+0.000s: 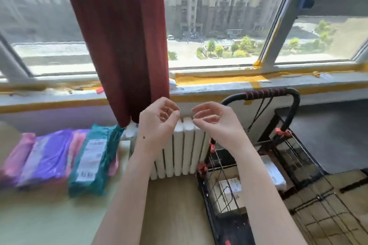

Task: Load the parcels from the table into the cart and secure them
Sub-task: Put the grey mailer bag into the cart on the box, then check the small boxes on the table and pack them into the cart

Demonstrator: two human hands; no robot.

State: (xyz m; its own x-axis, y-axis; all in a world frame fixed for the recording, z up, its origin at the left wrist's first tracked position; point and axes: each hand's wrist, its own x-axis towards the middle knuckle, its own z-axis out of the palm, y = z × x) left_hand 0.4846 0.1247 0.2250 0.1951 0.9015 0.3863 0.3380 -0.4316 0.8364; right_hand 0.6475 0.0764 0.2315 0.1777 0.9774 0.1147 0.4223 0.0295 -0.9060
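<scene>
My left hand (159,123) and right hand (215,123) hover with fingers loosely curled, seemingly holding nothing. The parcels (47,157) lie down-left of my left hand, the teal parcel (93,157) nearest, lengthwise away from me. The cart (266,92) stands below my right.

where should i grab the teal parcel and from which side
Take the teal parcel by its near end, coming from the front. It lies flat on the table, its left side against the other parcels and its near end free.

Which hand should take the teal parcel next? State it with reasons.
Left. The left hand, seemingly empty, is nearer the teal parcel on the table; the right hand hovers on the cart side.
</scene>
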